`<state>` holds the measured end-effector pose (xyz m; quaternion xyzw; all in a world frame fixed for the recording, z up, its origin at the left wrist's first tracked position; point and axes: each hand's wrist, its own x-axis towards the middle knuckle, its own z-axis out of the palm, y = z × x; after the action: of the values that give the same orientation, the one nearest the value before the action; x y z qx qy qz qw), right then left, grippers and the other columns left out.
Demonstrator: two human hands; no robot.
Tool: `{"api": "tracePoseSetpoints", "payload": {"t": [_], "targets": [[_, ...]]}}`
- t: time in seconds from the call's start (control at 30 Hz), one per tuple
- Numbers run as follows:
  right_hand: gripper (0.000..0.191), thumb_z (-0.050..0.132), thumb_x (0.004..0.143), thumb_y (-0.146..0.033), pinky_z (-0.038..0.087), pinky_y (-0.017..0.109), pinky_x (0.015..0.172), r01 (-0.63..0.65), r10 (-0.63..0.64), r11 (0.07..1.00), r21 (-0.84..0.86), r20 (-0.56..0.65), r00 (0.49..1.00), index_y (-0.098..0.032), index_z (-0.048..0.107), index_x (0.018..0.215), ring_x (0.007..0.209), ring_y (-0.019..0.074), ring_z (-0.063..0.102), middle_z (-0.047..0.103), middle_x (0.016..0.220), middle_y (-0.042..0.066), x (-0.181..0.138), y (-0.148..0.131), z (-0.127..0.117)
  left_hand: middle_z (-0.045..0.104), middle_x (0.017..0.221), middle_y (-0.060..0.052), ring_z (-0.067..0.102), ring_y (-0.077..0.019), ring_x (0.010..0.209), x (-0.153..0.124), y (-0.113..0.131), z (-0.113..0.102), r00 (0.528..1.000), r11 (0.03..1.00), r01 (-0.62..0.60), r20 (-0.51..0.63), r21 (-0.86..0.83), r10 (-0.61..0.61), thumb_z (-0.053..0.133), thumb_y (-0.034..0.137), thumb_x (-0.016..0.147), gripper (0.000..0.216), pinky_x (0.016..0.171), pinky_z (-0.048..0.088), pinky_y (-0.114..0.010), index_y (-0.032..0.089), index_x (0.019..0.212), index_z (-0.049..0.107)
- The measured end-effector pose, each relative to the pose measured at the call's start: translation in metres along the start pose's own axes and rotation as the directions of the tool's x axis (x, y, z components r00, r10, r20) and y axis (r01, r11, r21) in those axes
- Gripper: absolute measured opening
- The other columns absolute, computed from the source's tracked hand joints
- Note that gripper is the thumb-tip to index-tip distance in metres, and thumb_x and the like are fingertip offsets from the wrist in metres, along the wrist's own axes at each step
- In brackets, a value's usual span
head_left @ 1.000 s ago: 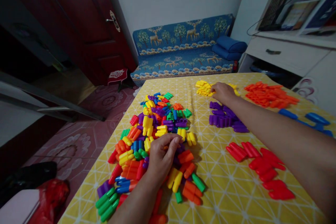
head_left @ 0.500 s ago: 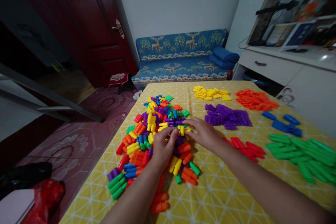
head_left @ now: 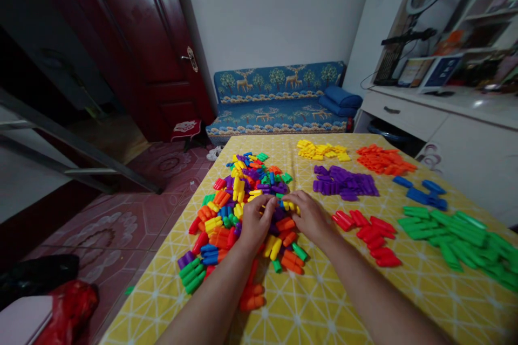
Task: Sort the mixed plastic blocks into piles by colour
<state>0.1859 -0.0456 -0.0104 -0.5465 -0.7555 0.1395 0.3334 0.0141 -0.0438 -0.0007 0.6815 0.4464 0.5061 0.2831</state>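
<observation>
A mixed pile of plastic building blocks (head_left: 218, 225), each shaped like joined rounded tubes, covers the left half of the table. My left hand (head_left: 258, 222) is over the right part of this pile, thumb and forefinger drawn together; whatever lies between them is hidden. Close beside it, my right hand (head_left: 311, 220) has its fingers closed on a yellow block (head_left: 290, 206) at the pile's right edge. Below the hands, orange blocks (head_left: 292, 261) and a green block (head_left: 299, 250) lie loose on the cloth.
Sorted heaps lie to the right: yellow (head_left: 321, 150), purple (head_left: 346, 182), orange (head_left: 384, 160), blue (head_left: 427, 197), red (head_left: 372, 232) and green (head_left: 453, 234). A patterned yellow tablecloth (head_left: 311, 307) covers the table. Beyond stand a blue sofa (head_left: 267, 105) and a white cabinet (head_left: 408, 115).
My right hand has drawn in toward my left hand and its fingers have closed on the yellow block. The camera view has shifted slightly, showing more of the red heap.
</observation>
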Motion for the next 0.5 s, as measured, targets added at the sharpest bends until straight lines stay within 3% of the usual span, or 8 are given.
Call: {"api": "tracePoseSetpoints", "payload": {"t": [0.1, 0.23, 0.4, 0.5], "targets": [[0.049, 0.052, 0.07, -0.001, 0.049, 0.033, 0.092, -0.022, 0.035, 0.993, 0.116, -0.116, 0.993, -0.029, 0.07, 0.106, 0.102, 0.0208, 0.061, 0.064, 0.102, 0.004, -0.002, 0.004, 0.006, 0.071, 0.078, -0.004, 0.063, -0.0142, 0.069, 0.001, -0.001, 0.001, 1.0, 1.0, -0.027, 0.005, 0.0, 0.027, 0.055, 0.033, 0.091, 0.025, 0.06, 0.047, -0.023, 0.015, 0.086, 0.071], [0.028, 0.059, 0.077, -0.016, 0.052, 0.035, 0.09, -0.057, 0.133, 0.94, 0.336, -0.207, 0.969, -0.026, 0.071, 0.101, 0.1, 0.0207, 0.064, 0.068, 0.103, 0.004, -0.003, 0.007, 0.01, 0.072, 0.092, -0.006, 0.065, -0.0169, 0.084, 0.002, -0.004, 0.002, 0.992, 0.992, -0.121, 0.037, 0.028, 0.12, 0.058, 0.026, 0.089, 0.016, 0.075, 0.052, -0.028, 0.018, 0.095, 0.071], [0.032, 0.065, 0.082, -0.04, 0.056, 0.034, 0.081, -0.138, 0.256, 0.733, 0.666, -0.083, 0.963, -0.025, 0.069, 0.109, 0.093, 0.0205, 0.068, 0.072, 0.107, 0.003, -0.004, -0.002, 0.011, 0.065, 0.122, -0.01, 0.06, -0.022, 0.112, 0.003, -0.001, 0.0, 0.957, 0.967, -0.254, 0.138, -0.016, 0.253, 0.066, 0.025, 0.085, 0.038, 0.096, 0.049, -0.037, 0.021, 0.123, 0.063], [0.033, 0.064, 0.082, -0.046, 0.056, 0.032, 0.078, -0.163, 0.24, 0.657, 0.736, 0.0, 0.971, -0.026, 0.07, 0.107, 0.095, 0.0213, 0.068, 0.073, 0.105, 0.003, -0.005, -0.012, 0.008, 0.065, 0.122, -0.01, 0.061, -0.0223, 0.113, 0.003, 0.002, -0.001, 0.947, 0.961, -0.271, 0.165, -0.053, 0.276, 0.064, 0.027, 0.087, 0.036, 0.099, 0.048, -0.038, 0.022, 0.123, 0.063]]}}
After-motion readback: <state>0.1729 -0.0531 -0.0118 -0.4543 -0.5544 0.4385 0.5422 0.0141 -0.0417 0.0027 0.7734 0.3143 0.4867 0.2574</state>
